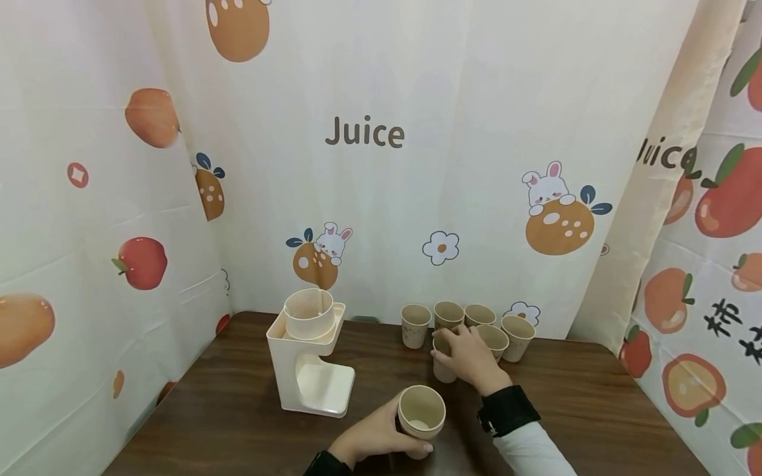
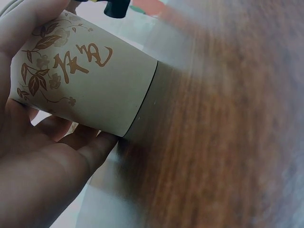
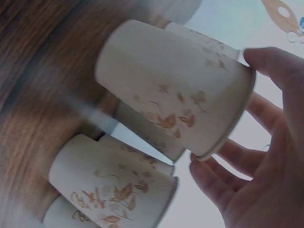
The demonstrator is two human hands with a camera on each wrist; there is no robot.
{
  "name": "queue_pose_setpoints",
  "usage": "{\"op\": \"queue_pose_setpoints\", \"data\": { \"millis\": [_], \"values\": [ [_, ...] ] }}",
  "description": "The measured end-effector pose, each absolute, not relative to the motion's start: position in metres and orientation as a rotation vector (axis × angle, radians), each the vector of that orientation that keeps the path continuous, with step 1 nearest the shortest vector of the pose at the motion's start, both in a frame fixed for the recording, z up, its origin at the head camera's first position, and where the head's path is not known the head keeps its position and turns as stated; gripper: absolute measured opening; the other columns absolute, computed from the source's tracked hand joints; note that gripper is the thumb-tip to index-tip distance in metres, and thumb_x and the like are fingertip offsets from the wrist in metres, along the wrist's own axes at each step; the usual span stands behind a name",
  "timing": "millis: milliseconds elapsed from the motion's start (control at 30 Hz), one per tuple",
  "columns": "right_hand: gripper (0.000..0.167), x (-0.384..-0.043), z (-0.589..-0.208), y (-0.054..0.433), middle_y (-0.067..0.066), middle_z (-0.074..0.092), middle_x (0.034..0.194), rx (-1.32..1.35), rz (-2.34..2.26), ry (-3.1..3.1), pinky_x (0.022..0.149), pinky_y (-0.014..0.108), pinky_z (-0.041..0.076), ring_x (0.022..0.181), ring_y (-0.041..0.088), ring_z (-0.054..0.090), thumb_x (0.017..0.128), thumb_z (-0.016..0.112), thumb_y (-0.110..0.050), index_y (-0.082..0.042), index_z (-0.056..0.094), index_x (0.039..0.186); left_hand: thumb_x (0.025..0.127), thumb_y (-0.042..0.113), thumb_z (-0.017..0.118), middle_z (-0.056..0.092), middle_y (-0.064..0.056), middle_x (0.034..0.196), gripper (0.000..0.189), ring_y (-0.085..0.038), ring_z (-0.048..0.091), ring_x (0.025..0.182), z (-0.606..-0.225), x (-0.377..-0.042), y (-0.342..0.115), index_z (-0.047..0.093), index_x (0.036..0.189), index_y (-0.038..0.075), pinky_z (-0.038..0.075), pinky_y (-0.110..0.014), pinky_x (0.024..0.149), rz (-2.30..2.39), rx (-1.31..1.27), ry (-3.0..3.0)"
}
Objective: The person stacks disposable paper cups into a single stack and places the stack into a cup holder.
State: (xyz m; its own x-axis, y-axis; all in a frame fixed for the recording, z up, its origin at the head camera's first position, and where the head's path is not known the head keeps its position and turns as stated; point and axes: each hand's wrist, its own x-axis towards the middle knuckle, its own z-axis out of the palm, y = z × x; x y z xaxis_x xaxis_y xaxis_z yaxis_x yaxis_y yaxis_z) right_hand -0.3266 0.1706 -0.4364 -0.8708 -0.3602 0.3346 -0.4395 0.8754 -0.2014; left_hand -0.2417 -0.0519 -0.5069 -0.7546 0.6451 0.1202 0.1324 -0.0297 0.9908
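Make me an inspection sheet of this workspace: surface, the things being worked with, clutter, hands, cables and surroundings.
Surface: dark wood-grain table.
Job's things: left cup, apparently nested with another; right cup; five more cups grouped around and behind the right one.
Other things: white machine on the left, a round container in its top.
Clutter: nothing seen.
Left hand: fingers curled round the left cup.
Right hand: fingers pinching the right cup near its rim.
Cables: nothing seen.
Surroundings: pale curtain behind and at both sides, printed with fruit, rabbits and "Juice".
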Motion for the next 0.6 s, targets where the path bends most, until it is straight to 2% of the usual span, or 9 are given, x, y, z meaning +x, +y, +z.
{"op": "queue_pose_setpoints", "data": {
  "millis": [600],
  "values": [
    [0.038,-0.293,-0.429,0.175,0.018,0.057,0.116,0.698,0.596,-2.828,0.076,0.053,0.051,0.104,0.042,0.053,0.087,0.080,-0.030,-0.016,0.068,0.121,0.082,0.016,0.084,0.058,0.000,0.130,0.077,-0.023,0.054,0.122,-0.509,-0.242,-0.052,0.040,0.146,0.019,0.040,-0.037,0.101,1.801,0.791,1.915]
  ]
}}
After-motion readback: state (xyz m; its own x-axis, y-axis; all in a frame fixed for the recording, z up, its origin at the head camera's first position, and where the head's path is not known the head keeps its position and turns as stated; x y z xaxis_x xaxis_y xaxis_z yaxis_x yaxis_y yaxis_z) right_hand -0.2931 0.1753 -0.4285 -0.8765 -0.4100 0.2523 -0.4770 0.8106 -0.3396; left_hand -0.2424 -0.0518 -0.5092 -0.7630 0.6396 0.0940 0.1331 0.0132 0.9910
